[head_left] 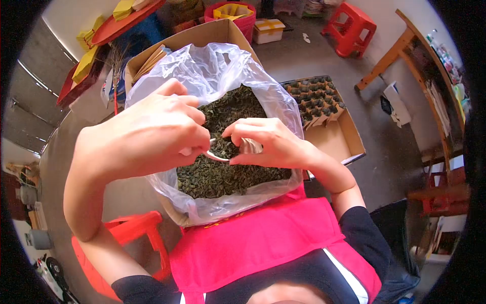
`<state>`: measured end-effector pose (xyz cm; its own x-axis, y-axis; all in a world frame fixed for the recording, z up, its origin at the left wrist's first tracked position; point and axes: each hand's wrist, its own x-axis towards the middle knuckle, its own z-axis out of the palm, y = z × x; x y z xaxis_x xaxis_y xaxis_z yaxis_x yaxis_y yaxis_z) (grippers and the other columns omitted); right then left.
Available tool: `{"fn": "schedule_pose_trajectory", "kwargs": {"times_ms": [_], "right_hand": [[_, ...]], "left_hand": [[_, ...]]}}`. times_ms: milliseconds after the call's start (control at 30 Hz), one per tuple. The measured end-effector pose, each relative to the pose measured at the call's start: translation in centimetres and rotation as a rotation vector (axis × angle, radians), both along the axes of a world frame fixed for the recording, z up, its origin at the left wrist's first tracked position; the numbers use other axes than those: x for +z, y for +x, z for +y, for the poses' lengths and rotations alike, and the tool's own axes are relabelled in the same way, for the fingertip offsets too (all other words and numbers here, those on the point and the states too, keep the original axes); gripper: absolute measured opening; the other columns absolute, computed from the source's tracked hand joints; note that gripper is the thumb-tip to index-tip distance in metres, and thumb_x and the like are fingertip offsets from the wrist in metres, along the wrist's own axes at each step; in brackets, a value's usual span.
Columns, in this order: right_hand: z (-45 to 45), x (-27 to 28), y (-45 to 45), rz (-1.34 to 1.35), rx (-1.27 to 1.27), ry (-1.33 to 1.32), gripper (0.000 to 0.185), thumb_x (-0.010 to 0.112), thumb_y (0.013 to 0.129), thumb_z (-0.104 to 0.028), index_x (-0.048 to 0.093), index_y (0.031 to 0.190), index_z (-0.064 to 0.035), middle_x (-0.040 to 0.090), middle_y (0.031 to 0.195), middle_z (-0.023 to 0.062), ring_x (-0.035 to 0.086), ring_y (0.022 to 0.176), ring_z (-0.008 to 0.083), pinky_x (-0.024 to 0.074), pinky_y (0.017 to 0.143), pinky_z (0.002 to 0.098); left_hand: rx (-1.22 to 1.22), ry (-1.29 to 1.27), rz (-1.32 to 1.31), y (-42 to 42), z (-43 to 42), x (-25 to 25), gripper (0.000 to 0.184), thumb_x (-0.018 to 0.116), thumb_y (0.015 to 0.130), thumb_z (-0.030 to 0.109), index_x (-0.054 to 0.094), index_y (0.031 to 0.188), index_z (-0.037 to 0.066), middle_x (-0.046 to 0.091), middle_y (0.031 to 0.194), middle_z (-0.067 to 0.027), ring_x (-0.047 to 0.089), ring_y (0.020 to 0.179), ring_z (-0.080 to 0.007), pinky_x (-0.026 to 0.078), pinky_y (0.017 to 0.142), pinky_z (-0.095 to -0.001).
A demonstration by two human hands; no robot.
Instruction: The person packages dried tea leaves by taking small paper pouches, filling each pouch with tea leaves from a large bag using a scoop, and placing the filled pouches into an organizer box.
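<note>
My left hand [169,124] is closed, fingers bent, around a white spoon-like tool [217,157] whose curved edge shows beside the fingertips. My right hand [268,144], thumb and fingers curled, grips a small pale, crinkled piece [250,146] right beside that tool. Its exact kind is unclear. Both hands are over dark, dried loose leaves [223,182], which look like tea. The leaves fill a clear plastic bag [281,104] lining a cardboard box [230,31].
At the right, a shallow cardboard tray [329,139] holds rows of small dark round pieces. Red stools stand at the lower left [154,243] and back right [349,30]. A wooden table [420,61] is at the far right. A red bucket [245,23] stands behind the box.
</note>
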<state>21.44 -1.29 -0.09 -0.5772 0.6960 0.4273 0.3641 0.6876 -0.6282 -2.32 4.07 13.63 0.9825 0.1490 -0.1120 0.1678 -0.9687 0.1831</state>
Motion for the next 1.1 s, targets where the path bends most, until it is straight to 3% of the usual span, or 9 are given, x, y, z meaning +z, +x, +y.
{"fn": "schedule_pose_trajectory", "kwargs": {"times_ms": [233, 333, 533, 633, 733, 933, 1033, 1100], "right_hand": [[-0.3, 0.5, -0.2, 0.024, -0.006, -0.110, 0.027, 0.083, 0.077, -0.009, 0.061, 0.092, -0.0034, 0.067, 0.094, 0.0074, 0.064, 0.082, 0.0225, 0.0526, 0.072, 0.0337], [0.0, -0.4, -0.1, 0.095, 0.018, 0.003, 0.027, 0.079, 0.079, -0.015, 0.057, 0.091, -0.0057, 0.060, 0.084, 0.0079, 0.063, 0.078, 0.0281, 0.0504, 0.070, 0.0385], [0.4, -0.5, 0.4, 0.105, 0.013, -0.006, 0.023, 0.076, 0.082, -0.013, 0.055, 0.088, -0.0050, 0.056, 0.083, 0.0107, 0.062, 0.078, 0.0291, 0.0496, 0.069, 0.0392], [0.3, -0.4, 0.5, 0.066, -0.006, 0.089, 0.021, 0.078, 0.083, -0.009, 0.061, 0.094, -0.0033, 0.062, 0.090, 0.0065, 0.062, 0.076, 0.0221, 0.0499, 0.065, 0.0335], [-0.3, 0.3, 0.8, 0.003, 0.026, -0.041, 0.021, 0.074, 0.086, -0.015, 0.056, 0.091, -0.0052, 0.057, 0.092, 0.0108, 0.063, 0.080, 0.0300, 0.0518, 0.069, 0.0409], [-0.4, 0.1, 1.9, -0.038, 0.023, 0.073, 0.023, 0.075, 0.086, -0.015, 0.057, 0.095, -0.0047, 0.057, 0.110, 0.0106, 0.065, 0.081, 0.0294, 0.0549, 0.072, 0.0399], [-0.6, 0.3, 2.3, -0.094, 0.017, -0.001, 0.024, 0.078, 0.083, -0.009, 0.060, 0.097, -0.0028, 0.059, 0.114, 0.0094, 0.067, 0.088, 0.0251, 0.0562, 0.076, 0.0369], [-0.5, 0.2, 2.4, -0.071, 0.021, -0.003, 0.024, 0.077, 0.084, -0.013, 0.059, 0.099, -0.0050, 0.057, 0.109, 0.0102, 0.066, 0.085, 0.0280, 0.0552, 0.073, 0.0388]], "left_hand": [[-0.047, 0.028, -0.056, 0.9, 0.4, -0.2, 0.006, 0.072, 0.073, 0.012, 0.069, 0.078, 0.013, 0.056, 0.071, -0.0025, 0.057, 0.079, -0.0229, 0.040, 0.091, -0.0396], [-0.032, 0.009, 0.018, 1.6, 0.6, -0.3, 0.006, 0.073, 0.072, 0.013, 0.069, 0.077, 0.013, 0.056, 0.071, -0.0025, 0.057, 0.080, -0.0230, 0.040, 0.090, -0.0390], [-0.029, -0.005, -0.023, 1.4, 0.5, 0.6, 0.005, 0.072, 0.074, 0.014, 0.068, 0.076, 0.013, 0.056, 0.071, -0.0026, 0.057, 0.080, -0.0235, 0.040, 0.090, -0.0398], [-0.066, 0.026, -0.038, 2.2, 0.6, -0.3, 0.004, 0.072, 0.074, 0.014, 0.069, 0.076, 0.013, 0.057, 0.071, -0.0025, 0.057, 0.080, -0.0235, 0.041, 0.090, -0.0395], [-0.062, 0.007, -0.075, 2.5, 0.7, -1.5, 0.004, 0.072, 0.074, 0.014, 0.069, 0.076, 0.013, 0.057, 0.072, -0.0025, 0.057, 0.082, -0.0233, 0.041, 0.090, -0.0393], [-0.042, 0.056, -0.001, 2.3, 0.3, -0.4, 0.004, 0.072, 0.075, 0.014, 0.069, 0.078, 0.013, 0.057, 0.072, -0.0029, 0.057, 0.083, -0.0232, 0.042, 0.089, -0.0387], [-0.054, 0.050, -0.048, 2.5, 0.4, -0.5, 0.005, 0.071, 0.075, 0.014, 0.067, 0.076, 0.012, 0.057, 0.073, -0.0037, 0.057, 0.083, -0.0237, 0.043, 0.087, -0.0389], [-0.052, 0.042, -0.048, 3.4, 0.4, -1.7, 0.006, 0.071, 0.076, 0.014, 0.066, 0.075, 0.011, 0.058, 0.074, -0.0042, 0.057, 0.084, -0.0240, 0.043, 0.087, -0.0392]]}}
